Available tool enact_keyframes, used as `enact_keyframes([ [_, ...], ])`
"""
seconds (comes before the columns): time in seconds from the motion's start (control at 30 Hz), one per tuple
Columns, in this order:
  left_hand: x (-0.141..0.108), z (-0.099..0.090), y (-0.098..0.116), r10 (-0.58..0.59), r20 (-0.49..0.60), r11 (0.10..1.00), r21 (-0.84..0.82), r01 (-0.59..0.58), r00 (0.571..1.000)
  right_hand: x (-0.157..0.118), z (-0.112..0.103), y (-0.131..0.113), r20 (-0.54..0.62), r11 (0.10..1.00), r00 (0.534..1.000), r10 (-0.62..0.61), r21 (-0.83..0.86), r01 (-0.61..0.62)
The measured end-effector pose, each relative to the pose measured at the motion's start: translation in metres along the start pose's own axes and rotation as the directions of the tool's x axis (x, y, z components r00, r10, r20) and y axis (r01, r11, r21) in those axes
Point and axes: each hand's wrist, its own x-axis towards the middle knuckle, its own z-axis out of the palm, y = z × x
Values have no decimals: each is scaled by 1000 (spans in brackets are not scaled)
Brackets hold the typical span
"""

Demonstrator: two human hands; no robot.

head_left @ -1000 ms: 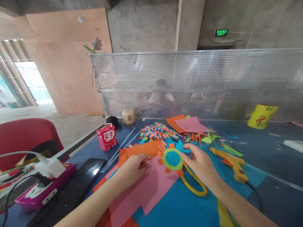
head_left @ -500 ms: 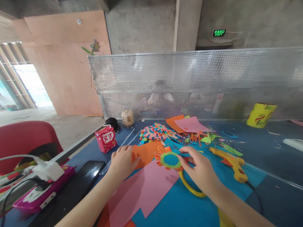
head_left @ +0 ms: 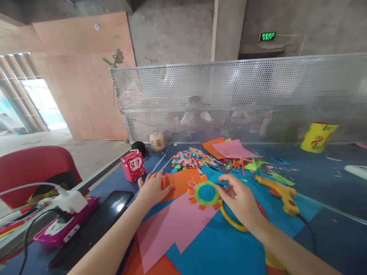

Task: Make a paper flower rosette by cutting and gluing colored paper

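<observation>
A paper flower [head_left: 207, 193] with a blue centre, a green fringed ring and orange petals is held over the coloured sheets. The thumb and fingers of my right hand [head_left: 242, 202] pinch it at its right edge. Fingers spread, my left hand [head_left: 153, 189] rests at the left end of an orange paper sheet [head_left: 183, 181]. A pink sheet [head_left: 177, 225] and a blue sheet [head_left: 223, 246] lie below the flower. Under my right hand is a yellow ring-shaped thing [head_left: 233, 223], partly covered.
On the right lies a yellow glue gun [head_left: 282, 194] with a cord. Fringed paper flowers [head_left: 190, 158] and paper scraps [head_left: 243, 164] are heaped behind. At left are a red drink carton [head_left: 133, 166], a black phone-like slab [head_left: 97, 225] and a purple power strip [head_left: 69, 225]. A perforated metal screen [head_left: 229, 88] closes the back.
The flower has turned to face me more fully, still in my right hand. My left hand's fingers are more spread on the orange sheet. The view has shifted slightly.
</observation>
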Motion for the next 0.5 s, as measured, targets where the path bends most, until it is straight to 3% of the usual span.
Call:
enact_keyframes([
  [0.17,0,2,-1,21,-4,999,-29,-21,1000,4,2,9,14,975,987,162,154,-162],
  [0.37,-1,-5,0,-11,-129,998,-61,3,992,8,2,13,27,884,942,335,336,-324],
  [0.5,-8,-15,3,121,-128,985,-108,-135,984,12,-1,16,12,820,909,416,427,-380],
])
